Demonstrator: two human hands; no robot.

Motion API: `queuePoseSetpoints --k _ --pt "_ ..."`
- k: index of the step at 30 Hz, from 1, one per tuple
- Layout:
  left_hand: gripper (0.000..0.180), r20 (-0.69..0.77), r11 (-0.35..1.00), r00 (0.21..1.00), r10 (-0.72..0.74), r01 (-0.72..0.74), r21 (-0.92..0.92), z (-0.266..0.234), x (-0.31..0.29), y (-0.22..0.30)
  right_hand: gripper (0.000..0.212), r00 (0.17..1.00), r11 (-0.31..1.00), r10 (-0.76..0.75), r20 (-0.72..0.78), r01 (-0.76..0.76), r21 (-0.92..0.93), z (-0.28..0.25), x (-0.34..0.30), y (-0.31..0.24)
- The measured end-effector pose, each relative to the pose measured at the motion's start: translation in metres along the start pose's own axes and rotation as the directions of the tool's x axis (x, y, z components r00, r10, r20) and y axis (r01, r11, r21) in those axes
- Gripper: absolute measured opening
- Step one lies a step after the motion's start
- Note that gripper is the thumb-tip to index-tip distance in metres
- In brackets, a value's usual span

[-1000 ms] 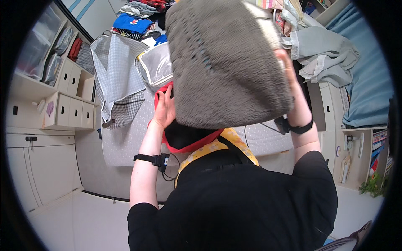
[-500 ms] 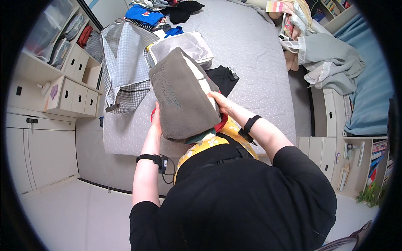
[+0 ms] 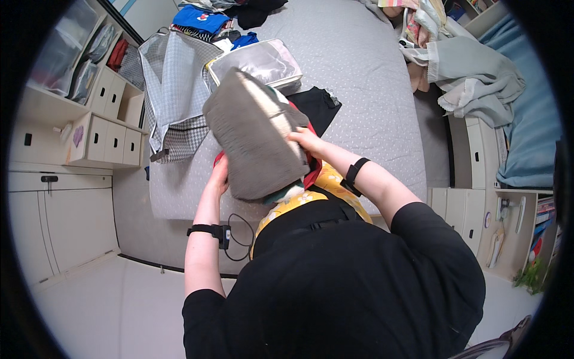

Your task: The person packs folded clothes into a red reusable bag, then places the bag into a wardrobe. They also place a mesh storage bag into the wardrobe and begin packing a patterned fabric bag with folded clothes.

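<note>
Between my two hands is a stack of folded clothes, held at waist height over the near edge of the bed. A dark grey fleece garment (image 3: 254,140) lies on top, blurred by motion, with cream, red and dark green cloth showing at its sides. My left hand (image 3: 220,175) grips the stack's left side, its fingertips hidden underneath. On the right side my right hand (image 3: 306,142) presses the cream layer with its thumb, the other fingers out of sight. Just beyond the stack lies a clear-topped storage bag (image 3: 263,63), with black folded clothing (image 3: 320,107) beside it.
A large checked storage bag (image 3: 179,90) gapes on the bed's left side. Blue clothing (image 3: 200,21) and other garments are heaped at the far left of the grey bed (image 3: 353,78). Drawers (image 3: 113,143) line the left wall; a grey-green cloth (image 3: 472,78) drapes over furniture at right.
The stack has shifted slightly left and tilted, so more of the cream and red layers shows on its right side. Both hands keep hold of it.
</note>
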State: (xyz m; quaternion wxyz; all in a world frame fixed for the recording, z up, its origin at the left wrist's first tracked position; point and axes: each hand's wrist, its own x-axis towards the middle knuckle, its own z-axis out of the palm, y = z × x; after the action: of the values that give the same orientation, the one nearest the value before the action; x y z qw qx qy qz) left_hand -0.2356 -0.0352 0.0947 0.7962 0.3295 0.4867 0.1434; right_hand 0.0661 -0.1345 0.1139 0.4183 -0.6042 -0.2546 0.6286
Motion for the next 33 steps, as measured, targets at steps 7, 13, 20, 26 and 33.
queuePoseSetpoints --k 7,13,20,26,33 --pt "0.044 0.324 0.008 0.906 0.271 -0.339 0.941 0.026 -0.036 -0.045 0.048 0.999 0.943 -0.022 -0.029 0.03 0.333 -0.043 0.037 0.008" --pt "0.062 0.511 -0.19 0.742 0.434 -0.479 0.857 0.024 -0.044 -0.095 0.055 0.973 0.992 -0.12 -0.198 0.125 0.013 -0.025 0.015 -0.023" --pt "0.04 -0.462 0.994 0.883 -0.079 0.103 0.027 0.009 -0.046 -0.126 0.054 0.491 -0.04 -0.827 0.275 0.436 -0.899 0.024 -0.037 -0.069" --pt "0.03 0.021 0.94 0.966 -0.258 0.256 -0.226 0.007 -0.036 -0.12 0.04 0.73 -0.064 -0.171 0.662 0.662 -0.747 0.076 -0.067 -0.079" --pt "0.04 -0.031 0.898 0.901 -0.433 0.429 -0.094 0.031 -0.027 -0.124 0.103 0.881 -0.457 0.012 0.474 0.426 -0.781 0.083 -0.08 -0.049"
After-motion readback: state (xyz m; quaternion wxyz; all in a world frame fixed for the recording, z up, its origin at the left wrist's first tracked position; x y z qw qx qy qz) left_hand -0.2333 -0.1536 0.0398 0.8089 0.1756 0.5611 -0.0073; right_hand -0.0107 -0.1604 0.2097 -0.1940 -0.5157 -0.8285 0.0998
